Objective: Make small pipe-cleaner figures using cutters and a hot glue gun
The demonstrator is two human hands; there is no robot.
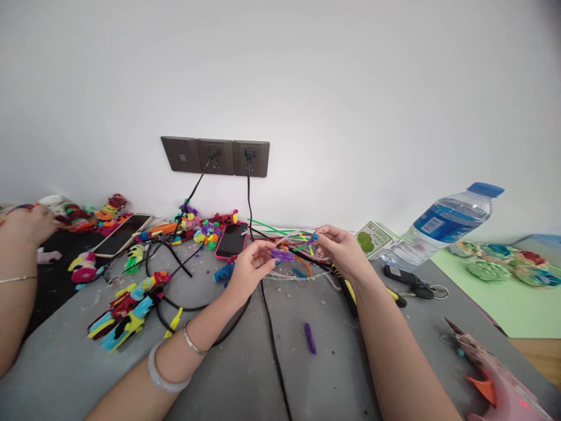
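My left hand (254, 263) pinches a folded purple pipe cleaner (283, 255) between thumb and fingers, above the grey table. To its right, my right hand (337, 248) is closed at the fingertips on a purple pipe cleaner end (310, 241); whether it joins the folded piece I cannot tell. A second folded purple pipe cleaner (310, 338) lies on the table below the hands. Behind my hands are loose coloured pipe cleaners (302, 235). Yellow-and-black handled pliers (349, 292) lie partly hidden by my right forearm.
A pink glue gun (499, 374) rests at the right front, near keys (424, 290) and a tilted water bottle (447, 225). Black cords (272, 333) cross the table (236, 374) from wall sockets (214, 156). Pipe-cleaner figures (127, 310) lie left; another person's hand (33, 225) is beyond.
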